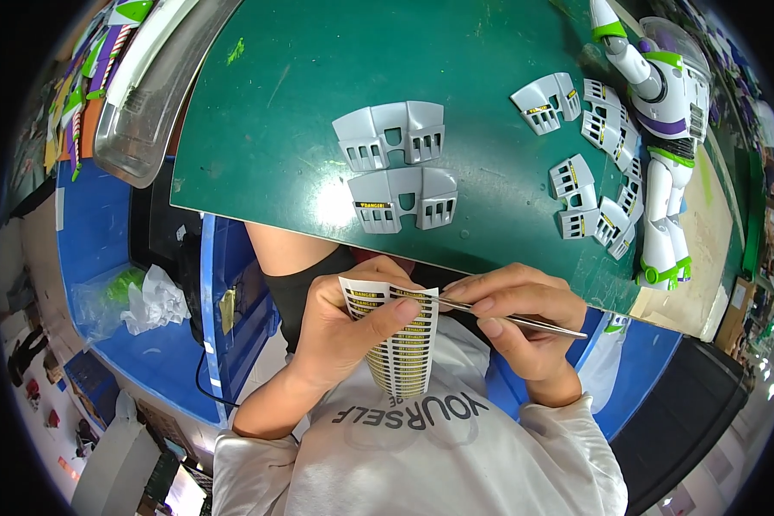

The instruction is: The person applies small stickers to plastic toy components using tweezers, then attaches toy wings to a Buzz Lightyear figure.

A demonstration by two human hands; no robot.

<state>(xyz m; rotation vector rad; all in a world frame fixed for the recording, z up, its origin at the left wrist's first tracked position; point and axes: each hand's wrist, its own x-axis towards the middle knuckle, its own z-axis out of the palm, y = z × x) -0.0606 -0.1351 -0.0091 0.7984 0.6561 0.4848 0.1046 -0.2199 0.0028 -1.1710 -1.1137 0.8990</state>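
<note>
My left hand [344, 318] pinches a sheet of small black-and-yellow stickers [410, 348] near its top, thumb across the front. Metal tweezers [533, 324] are gripped in my right hand [525, 322], their tips at the sheet's upper right edge. Whether a sticker is caught between the tips is too small to tell. Beyond my hands, two grey slotted plastic parts lie on the green table: the nearer grey part [385, 187] bears one sticker at its left, while the farther grey part [374, 125] shows none.
Several grey parts with stickers [606, 129] lie at the table's right. Beside them rests a white, green and purple toy figure [662, 112]. A clear plastic tray [133, 129] is at the left edge of the green table [275, 129]. Blue bins [112, 335] with crumpled plastic stand lower left.
</note>
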